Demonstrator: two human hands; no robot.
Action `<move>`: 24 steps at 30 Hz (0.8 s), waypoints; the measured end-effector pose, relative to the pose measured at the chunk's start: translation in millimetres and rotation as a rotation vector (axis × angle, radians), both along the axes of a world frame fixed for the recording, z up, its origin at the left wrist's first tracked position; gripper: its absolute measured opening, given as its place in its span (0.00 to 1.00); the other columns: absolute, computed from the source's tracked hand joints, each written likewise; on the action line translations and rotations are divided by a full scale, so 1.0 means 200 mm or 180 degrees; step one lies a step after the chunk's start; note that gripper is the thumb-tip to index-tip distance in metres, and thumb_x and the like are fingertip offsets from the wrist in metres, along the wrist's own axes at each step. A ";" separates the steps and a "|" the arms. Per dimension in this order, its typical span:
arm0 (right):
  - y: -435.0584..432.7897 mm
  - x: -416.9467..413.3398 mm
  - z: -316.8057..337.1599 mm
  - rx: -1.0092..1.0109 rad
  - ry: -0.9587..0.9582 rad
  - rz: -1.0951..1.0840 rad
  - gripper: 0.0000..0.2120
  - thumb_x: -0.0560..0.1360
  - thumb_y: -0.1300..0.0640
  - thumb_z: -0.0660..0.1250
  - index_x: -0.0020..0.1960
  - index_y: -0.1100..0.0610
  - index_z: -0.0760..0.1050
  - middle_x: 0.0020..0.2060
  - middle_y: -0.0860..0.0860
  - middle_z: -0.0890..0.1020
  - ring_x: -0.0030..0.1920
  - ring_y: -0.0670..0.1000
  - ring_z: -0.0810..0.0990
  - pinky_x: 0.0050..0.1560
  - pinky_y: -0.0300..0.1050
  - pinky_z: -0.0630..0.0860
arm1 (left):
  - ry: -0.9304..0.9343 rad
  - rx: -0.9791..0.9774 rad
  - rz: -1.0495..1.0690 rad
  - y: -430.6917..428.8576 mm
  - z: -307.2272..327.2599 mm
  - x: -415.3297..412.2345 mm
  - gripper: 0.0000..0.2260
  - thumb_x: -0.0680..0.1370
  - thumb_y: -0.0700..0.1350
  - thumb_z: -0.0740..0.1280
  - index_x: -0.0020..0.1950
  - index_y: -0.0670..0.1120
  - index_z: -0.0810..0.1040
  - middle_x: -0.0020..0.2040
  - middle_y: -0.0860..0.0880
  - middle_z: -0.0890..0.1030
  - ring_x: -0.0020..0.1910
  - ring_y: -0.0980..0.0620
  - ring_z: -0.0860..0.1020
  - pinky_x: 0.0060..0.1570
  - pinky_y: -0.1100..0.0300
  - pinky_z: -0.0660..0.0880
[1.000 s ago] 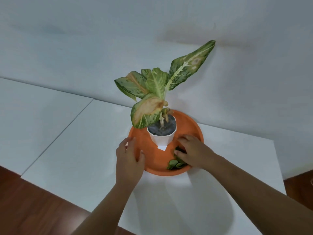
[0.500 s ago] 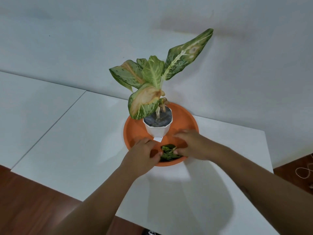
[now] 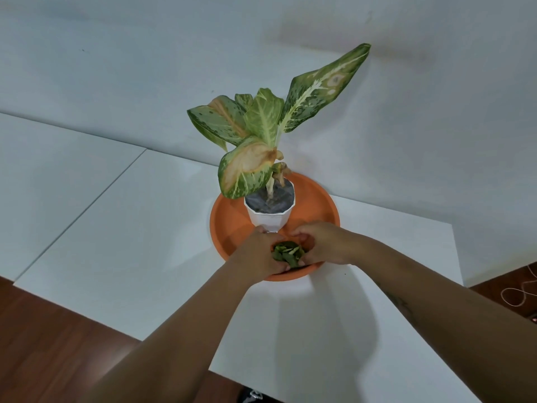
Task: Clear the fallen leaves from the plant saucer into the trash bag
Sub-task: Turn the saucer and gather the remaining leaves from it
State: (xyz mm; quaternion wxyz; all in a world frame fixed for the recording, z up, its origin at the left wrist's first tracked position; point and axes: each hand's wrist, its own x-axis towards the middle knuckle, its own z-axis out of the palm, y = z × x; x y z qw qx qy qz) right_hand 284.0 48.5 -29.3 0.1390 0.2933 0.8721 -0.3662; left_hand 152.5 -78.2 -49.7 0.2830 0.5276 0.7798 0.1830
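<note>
An orange round saucer [image 3: 316, 199] sits on the white table, with a white pot [image 3: 268, 221] and its spotted green plant [image 3: 261, 132] standing in it. A small heap of green fallen leaves [image 3: 287, 254] lies at the saucer's near edge. My left hand [image 3: 258, 254] and my right hand [image 3: 325, 242] cup the heap from both sides, fingers curled around it and touching the leaves. No trash bag is in view.
The white table [image 3: 130, 242] butts against a second white table [image 3: 43, 175] on the left, both backed by a white wall. Brown wood floor [image 3: 43, 344] shows at the near left. A loop of string [image 3: 520, 292] lies on the floor at the right.
My left hand left the saucer's left rim and came in beside my right hand. Together they have gathered the scattered leaves into one heap between them.
</note>
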 end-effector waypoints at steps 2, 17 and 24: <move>-0.03 -0.02 0.00 0.0233 0.0031 0.0130 0.27 0.69 0.60 0.74 0.67 0.52 0.73 0.57 0.47 0.72 0.56 0.48 0.73 0.56 0.38 0.71 | 0.0160 0.0028 -0.0021 0.01 -0.01 0.01 0.24 0.71 0.47 0.75 0.66 0.51 0.77 0.62 0.45 0.71 0.58 0.49 0.73 0.53 0.67 0.67; -0.07 -0.04 -0.06 0.0093 0.0530 -0.0978 0.08 0.72 0.67 0.66 0.47 0.60 0.82 0.41 0.51 0.82 0.39 0.48 0.77 0.35 0.33 0.71 | -0.0199 0.0292 0.0730 0.03 -0.03 -0.02 0.06 0.73 0.37 0.72 0.48 0.42 0.86 0.43 0.45 0.85 0.38 0.52 0.77 0.43 0.62 0.76; -0.04 -0.03 -0.02 -0.1174 0.1193 -0.2142 0.08 0.73 0.68 0.68 0.50 0.64 0.81 0.39 0.55 0.83 0.32 0.48 0.81 0.38 0.30 0.79 | -0.1214 0.0432 0.1478 0.00 0.00 -0.14 0.07 0.71 0.39 0.74 0.48 0.44 0.86 0.46 0.52 0.84 0.44 0.57 0.78 0.41 0.69 0.72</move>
